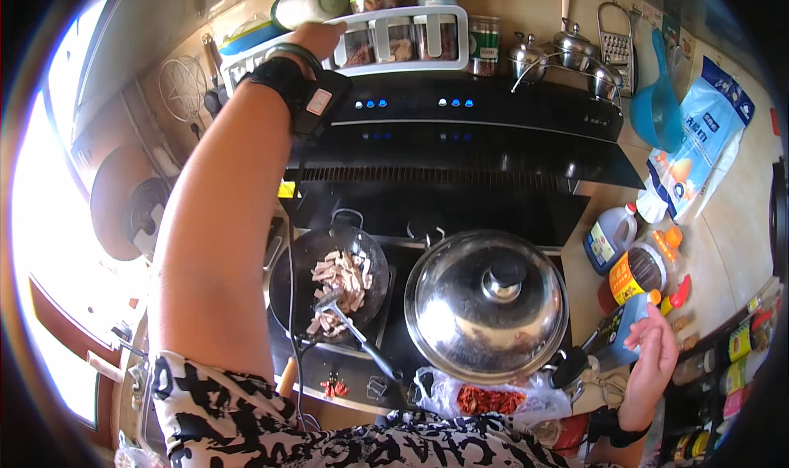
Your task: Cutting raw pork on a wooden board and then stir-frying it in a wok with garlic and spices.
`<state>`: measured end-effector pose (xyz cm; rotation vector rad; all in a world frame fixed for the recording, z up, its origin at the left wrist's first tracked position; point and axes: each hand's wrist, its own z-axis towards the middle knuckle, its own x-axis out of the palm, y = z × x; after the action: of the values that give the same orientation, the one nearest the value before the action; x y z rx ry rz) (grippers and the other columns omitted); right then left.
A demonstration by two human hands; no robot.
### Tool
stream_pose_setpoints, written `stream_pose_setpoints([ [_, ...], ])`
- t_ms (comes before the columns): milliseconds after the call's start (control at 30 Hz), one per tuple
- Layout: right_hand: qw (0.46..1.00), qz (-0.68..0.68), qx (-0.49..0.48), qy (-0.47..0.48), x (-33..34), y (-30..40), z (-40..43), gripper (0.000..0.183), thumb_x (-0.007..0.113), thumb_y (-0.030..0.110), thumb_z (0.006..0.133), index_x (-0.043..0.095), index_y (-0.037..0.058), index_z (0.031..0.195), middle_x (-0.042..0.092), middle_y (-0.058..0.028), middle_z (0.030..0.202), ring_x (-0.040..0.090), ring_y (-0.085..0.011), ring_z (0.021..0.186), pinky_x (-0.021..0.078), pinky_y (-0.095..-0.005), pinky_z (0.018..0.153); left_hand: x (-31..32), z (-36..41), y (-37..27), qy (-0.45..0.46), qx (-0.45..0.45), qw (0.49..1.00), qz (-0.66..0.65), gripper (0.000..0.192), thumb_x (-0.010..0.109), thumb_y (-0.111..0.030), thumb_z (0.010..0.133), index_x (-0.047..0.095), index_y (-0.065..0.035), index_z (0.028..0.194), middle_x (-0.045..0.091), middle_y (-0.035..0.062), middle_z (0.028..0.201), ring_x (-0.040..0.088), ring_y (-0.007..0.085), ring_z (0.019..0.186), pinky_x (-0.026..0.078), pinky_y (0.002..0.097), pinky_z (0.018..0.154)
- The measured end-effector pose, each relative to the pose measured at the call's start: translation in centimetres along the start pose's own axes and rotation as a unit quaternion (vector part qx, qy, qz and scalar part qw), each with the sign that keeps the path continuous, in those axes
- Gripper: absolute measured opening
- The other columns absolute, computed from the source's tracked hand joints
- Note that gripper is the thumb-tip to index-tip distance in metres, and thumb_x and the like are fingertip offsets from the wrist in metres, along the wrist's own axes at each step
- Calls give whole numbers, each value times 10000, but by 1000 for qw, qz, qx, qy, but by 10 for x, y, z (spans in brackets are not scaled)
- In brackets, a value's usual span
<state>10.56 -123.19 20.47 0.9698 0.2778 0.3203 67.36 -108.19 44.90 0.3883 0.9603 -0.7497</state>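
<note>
My left hand (pixel 317 38) reaches up to the white spice rack (pixel 407 68) above the range hood, its fingers at the rack's upper edge beside the clear jars; whether it grips anything is hidden. At the lower right, my right hand (pixel 654 338) is raised with fingers loosely bent, close to a dark sauce bottle (pixel 619 326). A wok (pixel 293 283) on the left burner holds sliced meat (pixel 345 277) and a spatula (pixel 363 341), its handle resting over the rim. On the right burner, a domed steel lid (pixel 456 308) covers a pan.
A bag of dried red chillies (pixel 490 400) lies at the counter's front edge, with a few chilli pieces (pixel 334 388) to its left. Large sauce jugs (pixel 610 237) stand on the right. The black range hood (pixel 468 141) spans behind the stove. A cable (pixel 291 283) hangs across the wok's left side.
</note>
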Motion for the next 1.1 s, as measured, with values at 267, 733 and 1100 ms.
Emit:
stream_pose_setpoints([
  [267, 993, 27, 107, 42, 3, -33, 5, 376, 573, 157, 943, 536, -21, 1271, 608, -88, 897, 546, -108, 696, 471, -240, 643, 38, 38, -15, 67, -23, 996, -46, 291, 459, -268, 940, 538, -49, 1114, 675, 200, 962, 663, 370, 899, 535, 460, 759],
  [733, 981, 73, 85, 156, 59, 19, -21, 327, 568, 34, 920, 549, -50, 1236, 636, -111, 870, 582, -116, 687, 493, -241, 644, 13, -155, 18, -128, -80, 851, -503, 298, 790, -175, 762, 522, -49, 790, 560, -15, 754, 509, 63, 714, 446, 230, 634],
  [1100, 885, -30, -342, 314, 224, 138, -61, 138, 701, -49, 759, 675, -20, 892, 671, -137, 904, 668, -229, 752, 545, -289, 667, 28, -463, 20, -78, -123, 827, -544, 276, 835, -55, 685, 575, -63, 780, 534, -16, 678, 494, 101, 620, 413, 241, 588],
])
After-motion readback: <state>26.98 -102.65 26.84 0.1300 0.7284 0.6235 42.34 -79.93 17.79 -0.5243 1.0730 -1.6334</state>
